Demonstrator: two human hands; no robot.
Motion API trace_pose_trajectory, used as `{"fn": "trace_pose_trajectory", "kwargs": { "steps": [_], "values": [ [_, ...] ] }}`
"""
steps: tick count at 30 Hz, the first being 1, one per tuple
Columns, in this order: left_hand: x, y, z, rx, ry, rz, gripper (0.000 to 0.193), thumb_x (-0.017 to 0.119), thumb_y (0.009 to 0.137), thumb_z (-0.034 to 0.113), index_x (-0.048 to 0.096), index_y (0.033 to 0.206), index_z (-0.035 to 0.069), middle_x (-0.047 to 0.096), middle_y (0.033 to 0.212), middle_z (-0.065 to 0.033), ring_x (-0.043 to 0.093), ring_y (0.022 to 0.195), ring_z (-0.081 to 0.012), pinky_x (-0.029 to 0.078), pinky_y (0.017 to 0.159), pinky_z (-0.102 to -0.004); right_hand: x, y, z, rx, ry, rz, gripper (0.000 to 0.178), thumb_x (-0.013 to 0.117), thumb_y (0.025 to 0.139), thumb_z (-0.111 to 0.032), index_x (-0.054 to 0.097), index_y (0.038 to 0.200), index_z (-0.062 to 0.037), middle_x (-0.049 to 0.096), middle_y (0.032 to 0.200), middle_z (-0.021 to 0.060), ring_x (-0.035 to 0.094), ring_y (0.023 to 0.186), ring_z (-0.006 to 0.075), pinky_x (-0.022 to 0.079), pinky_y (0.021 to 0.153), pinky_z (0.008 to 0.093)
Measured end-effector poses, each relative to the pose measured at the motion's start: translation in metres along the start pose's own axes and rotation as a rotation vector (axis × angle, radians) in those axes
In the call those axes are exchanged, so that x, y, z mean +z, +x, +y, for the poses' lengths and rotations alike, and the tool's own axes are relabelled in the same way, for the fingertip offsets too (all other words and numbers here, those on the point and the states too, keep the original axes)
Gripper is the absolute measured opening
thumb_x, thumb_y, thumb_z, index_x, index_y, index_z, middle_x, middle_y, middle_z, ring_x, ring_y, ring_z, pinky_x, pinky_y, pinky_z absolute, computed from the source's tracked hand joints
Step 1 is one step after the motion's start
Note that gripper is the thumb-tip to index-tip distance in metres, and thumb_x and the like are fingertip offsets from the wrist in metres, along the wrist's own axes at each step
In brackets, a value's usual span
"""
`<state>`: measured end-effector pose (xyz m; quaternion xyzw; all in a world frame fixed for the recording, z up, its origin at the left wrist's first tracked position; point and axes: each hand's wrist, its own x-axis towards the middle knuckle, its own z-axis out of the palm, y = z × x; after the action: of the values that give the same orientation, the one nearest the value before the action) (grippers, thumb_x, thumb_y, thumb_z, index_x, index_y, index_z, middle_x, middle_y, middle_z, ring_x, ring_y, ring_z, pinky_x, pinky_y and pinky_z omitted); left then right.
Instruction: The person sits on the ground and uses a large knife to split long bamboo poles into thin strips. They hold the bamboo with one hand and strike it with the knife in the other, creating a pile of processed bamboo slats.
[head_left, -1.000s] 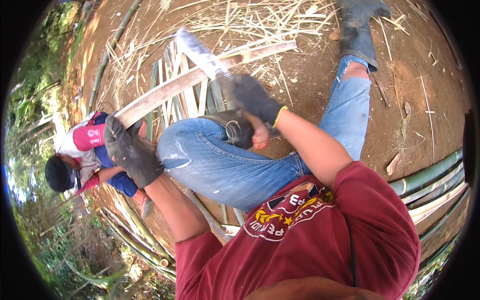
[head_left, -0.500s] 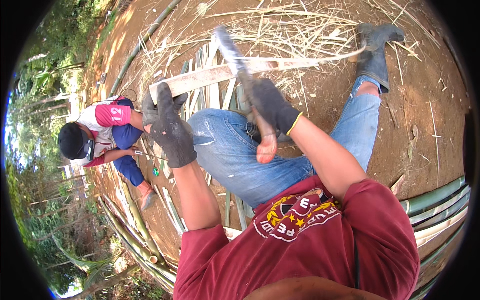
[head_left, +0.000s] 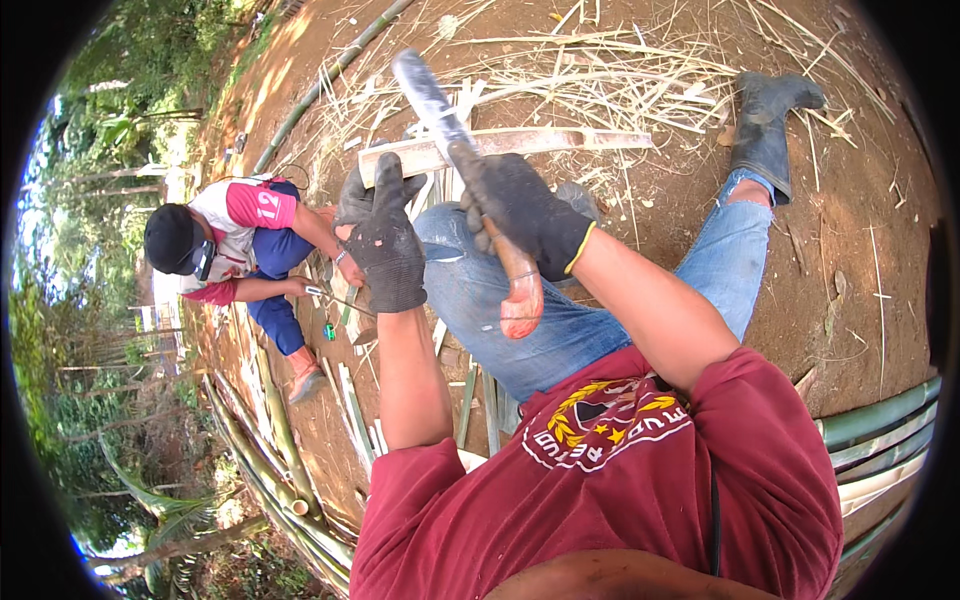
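The left hand (head_left: 388, 240), in a dark glove, was clamped on the left end of a pale wooden strip (head_left: 545, 140), its fingers wrapped about the wood. The strip lay across the upper middle of the frame, nearly level, its other end reaching right, above the bare ground (head_left: 690, 190). The right hand (head_left: 528, 215), also in a dark glove and with a yellow band at the cuff, was closed firmly around the handle (head_left: 520, 300) of a large knife (head_left: 428, 98). The blade pointed to the upper left and crossed over the strip just right of the left hand; whether its edge touched the wood could not be told. The reddish-brown butt of the handle pointed down, over the blue jeans (head_left: 490, 330).

One rubber boot (head_left: 762, 130) stretched out at the upper right, near a wide scatter of pale shavings (head_left: 640, 85) across the top. A long green pole (head_left: 325, 85) lay at the upper left.

At the left of the frame another person (head_left: 235, 235), in a black cap (head_left: 172, 238), sat bent forward, a hand around a thin tool (head_left: 316, 291). Thick poles (head_left: 285, 445) lay at the lower left, and more poles (head_left: 875, 412) at the lower right.
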<state>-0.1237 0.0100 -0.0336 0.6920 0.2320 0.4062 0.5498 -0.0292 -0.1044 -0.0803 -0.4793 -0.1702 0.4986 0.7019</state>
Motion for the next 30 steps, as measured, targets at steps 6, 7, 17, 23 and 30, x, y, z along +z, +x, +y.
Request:
{"fn": "trace_pose_trajectory", "kwargs": {
  "steps": [6,7,17,23,30],
  "values": [
    [-0.010,-0.015,0.020,-0.097,-0.143,-0.167,0.027,0.063,0.095,0.013,0.057,0.115,-0.004,0.066,0.106,-0.0117,0.067,0.096,-0.0194,0.058,0.082,-0.0333,0.022,-0.014,-0.005,-0.069,-0.013,-0.079,0.065,0.043,0.097,-0.058,0.054,0.074,0.0016,0.052,0.053,0.0077,0.055,0.042,0.0187,0.047,0.041,0.0324],
    [-0.012,-0.014,0.021,-0.083,-0.107,-0.181,0.027,0.063,0.095,0.014,0.057,0.114,-0.004,0.066,0.105,-0.0114,0.067,0.094,-0.0196,0.058,0.082,-0.0331,0.018,-0.013,-0.006,-0.067,-0.008,-0.079,0.065,0.043,0.097,-0.058,0.054,0.074,0.0015,0.052,0.053,0.0076,0.055,0.042,0.0186,0.047,0.041,0.0322],
    [-0.021,-0.009,0.000,0.081,0.301,-0.154,0.021,0.061,0.096,0.020,0.065,0.097,-0.001,0.064,0.078,-0.0019,0.057,0.068,-0.0112,0.044,0.060,-0.0263,0.024,-0.015,-0.013,-0.060,0.014,-0.023,0.059,0.046,0.100,-0.048,0.058,0.078,0.0064,0.055,0.056,0.0112,0.056,0.042,0.0203,0.050,0.042,0.0351],
    [-0.077,0.004,-0.036,0.365,0.719,-0.095,0.022,0.054,0.098,0.018,0.062,0.106,0.000,0.064,0.088,-0.0050,0.063,0.077,-0.0155,0.052,0.069,-0.0281,0.067,-0.021,-0.022,-0.510,-0.168,-0.171,0.062,0.046,0.098,-0.054,0.058,0.080,0.0031,0.058,0.061,0.0088,0.058,0.051,0.0149,0.049,0.047,0.0302],
    [-0.062,0.010,-0.048,0.266,0.397,-0.090,0.019,0.058,0.096,0.016,0.060,0.106,0.000,0.066,0.090,-0.0076,0.066,0.079,-0.0168,0.053,0.071,-0.0279,0.058,-0.031,-0.053,-0.346,0.033,-0.402,0.062,0.047,0.097,-0.057,0.059,0.083,0.0022,0.058,0.061,0.0069,0.059,0.051,0.0123,0.049,0.048,0.0283]
  ]
}}
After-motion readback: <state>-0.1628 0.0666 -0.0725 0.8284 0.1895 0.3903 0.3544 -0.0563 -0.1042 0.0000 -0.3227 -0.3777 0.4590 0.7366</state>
